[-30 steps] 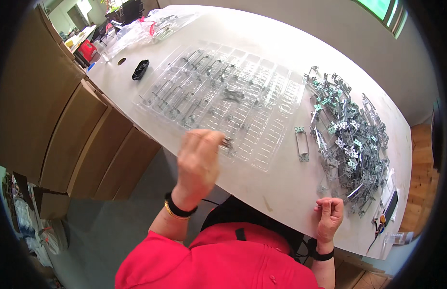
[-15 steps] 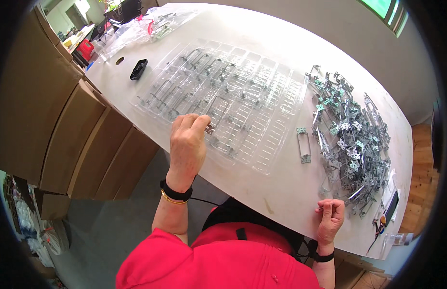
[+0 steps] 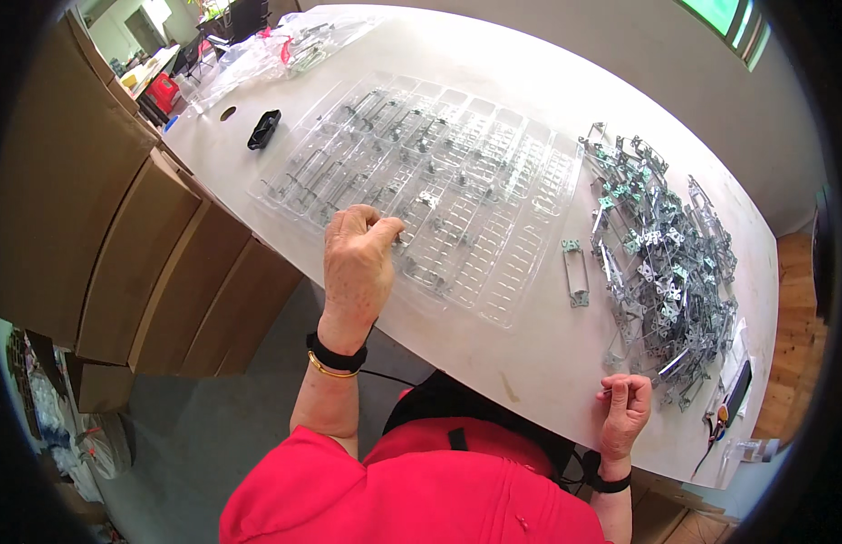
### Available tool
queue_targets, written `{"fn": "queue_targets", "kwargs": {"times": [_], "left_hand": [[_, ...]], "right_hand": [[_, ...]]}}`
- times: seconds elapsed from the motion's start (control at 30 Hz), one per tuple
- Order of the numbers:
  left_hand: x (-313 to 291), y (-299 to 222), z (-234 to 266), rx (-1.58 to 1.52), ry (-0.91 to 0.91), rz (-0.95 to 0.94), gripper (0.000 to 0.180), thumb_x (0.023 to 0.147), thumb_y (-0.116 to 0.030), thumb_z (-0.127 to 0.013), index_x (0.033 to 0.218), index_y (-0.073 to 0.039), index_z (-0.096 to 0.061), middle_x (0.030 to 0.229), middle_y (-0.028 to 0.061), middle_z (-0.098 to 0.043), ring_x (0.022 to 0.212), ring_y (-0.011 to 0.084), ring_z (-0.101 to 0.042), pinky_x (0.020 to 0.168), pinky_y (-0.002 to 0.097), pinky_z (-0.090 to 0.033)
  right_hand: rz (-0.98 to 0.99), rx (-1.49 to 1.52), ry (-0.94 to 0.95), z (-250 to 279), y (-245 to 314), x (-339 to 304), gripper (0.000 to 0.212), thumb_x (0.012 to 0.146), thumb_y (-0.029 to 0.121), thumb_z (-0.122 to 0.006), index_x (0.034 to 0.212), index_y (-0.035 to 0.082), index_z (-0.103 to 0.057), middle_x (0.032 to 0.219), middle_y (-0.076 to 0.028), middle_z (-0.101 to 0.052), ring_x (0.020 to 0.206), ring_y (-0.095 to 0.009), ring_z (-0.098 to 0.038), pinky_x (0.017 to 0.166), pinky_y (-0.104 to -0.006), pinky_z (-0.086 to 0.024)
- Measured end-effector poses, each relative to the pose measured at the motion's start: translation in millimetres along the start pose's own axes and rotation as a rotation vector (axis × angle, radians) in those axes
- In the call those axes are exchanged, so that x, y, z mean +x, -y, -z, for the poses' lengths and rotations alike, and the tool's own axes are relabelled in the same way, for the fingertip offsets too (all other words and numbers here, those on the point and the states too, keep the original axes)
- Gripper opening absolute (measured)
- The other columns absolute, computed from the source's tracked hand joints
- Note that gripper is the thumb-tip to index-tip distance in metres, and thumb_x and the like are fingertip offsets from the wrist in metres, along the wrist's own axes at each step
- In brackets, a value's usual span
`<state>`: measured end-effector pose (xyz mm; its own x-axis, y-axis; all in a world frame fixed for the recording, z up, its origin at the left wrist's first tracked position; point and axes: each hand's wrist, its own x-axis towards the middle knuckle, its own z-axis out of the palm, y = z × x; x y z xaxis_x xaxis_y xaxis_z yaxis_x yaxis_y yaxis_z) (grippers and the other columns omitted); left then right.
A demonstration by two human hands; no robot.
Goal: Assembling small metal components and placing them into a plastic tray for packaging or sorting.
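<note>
My left hand (image 3: 358, 258) is over the near edge of a clear plastic tray (image 3: 507, 313), its thumb and fingers pinched on a small metal bracket. Most of that bracket is hidden by the fingertips. Rows of grey metal brackets (image 3: 335, 181) lie in the tray's left and middle compartments. At the table's front edge, my right hand (image 3: 626, 412) is curled with its fingertips together; a thin sliver shows at them, too small to name. A single frame-shaped metal bracket (image 3: 576, 274) lies between the tray and a large heap of such brackets (image 3: 661, 263).
A black plastic holder (image 3: 264, 130) sits left of the tray, near a hole in the white table (image 3: 530, 349). Clear plastic bags (image 3: 267, 59) lie at the far left. Orange-and-black cutters (image 3: 722, 415) are at the right edge. Cardboard boxes (image 3: 158, 263) stand along the left.
My left hand has shifted very slightly right and turned, and less of the bracket shows below its fingers. A bright bracket end now shows in the tray beyond it. My right hand stays put.
</note>
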<state>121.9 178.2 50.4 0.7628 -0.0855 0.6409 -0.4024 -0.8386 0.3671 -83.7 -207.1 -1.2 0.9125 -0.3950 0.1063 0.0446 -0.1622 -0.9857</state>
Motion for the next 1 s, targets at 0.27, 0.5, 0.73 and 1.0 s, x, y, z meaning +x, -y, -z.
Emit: {"fn": "queue_targets", "kwargs": {"times": [0.27,0.5,0.73,1.0], "left_hand": [[-0.1,-1.5,-3.5,0.005,-0.019,0.037,0.021,0.081,0.004,-0.075,0.099,-0.005,-0.081,0.098,0.0108,-0.068,0.099,0.0305,-0.065,0.093,0.0425,-0.050],[1.0,-3.1,-0.7,-0.001,0.017,0.048,0.019,0.081,0.005,-0.073,0.098,-0.002,-0.079,0.103,0.0120,-0.069,0.105,0.0323,-0.065,0.097,0.0438,-0.049],[-2.1,-1.7,-3.5,0.003,0.030,0.056,0.020,0.082,0.008,-0.069,0.098,-0.001,-0.078,0.107,0.0143,-0.068,0.108,0.0340,-0.064,0.099,0.0445,-0.049],[-3.5,-6.3,-4.2,-0.016,-0.082,0.106,0.026,0.085,0.011,-0.065,0.106,-0.001,-0.075,0.111,0.0167,-0.068,0.107,0.0364,-0.064,0.095,0.0449,-0.052]], "right_hand": [[0.011,-0.016,-0.007,1.0,-0.3,-0.5,0.018,0.110,0.022,-0.066,0.107,0.007,-0.058,0.101,-0.007,-0.070,0.083,-0.010,-0.064,0.073,-0.0253,-0.057],[0.005,-0.005,-0.005,0.0,-1.0,0.5,0.018,0.110,0.023,-0.066,0.107,0.006,-0.058,0.101,-0.007,-0.070,0.083,-0.010,-0.064,0.073,-0.0253,-0.057],[0.007,-0.011,-0.006,1.2,-2.1,0.3,0.018,0.110,0.022,-0.066,0.107,0.007,-0.058,0.101,-0.006,-0.070,0.083,-0.010,-0.064,0.073,-0.0255,-0.057],[0.004,-0.003,-0.001,-0.9,0.5,1.0,0.019,0.110,0.023,-0.065,0.107,0.007,-0.057,0.100,-0.006,-0.070,0.081,-0.010,-0.063,0.074,-0.0255,-0.057]]}}
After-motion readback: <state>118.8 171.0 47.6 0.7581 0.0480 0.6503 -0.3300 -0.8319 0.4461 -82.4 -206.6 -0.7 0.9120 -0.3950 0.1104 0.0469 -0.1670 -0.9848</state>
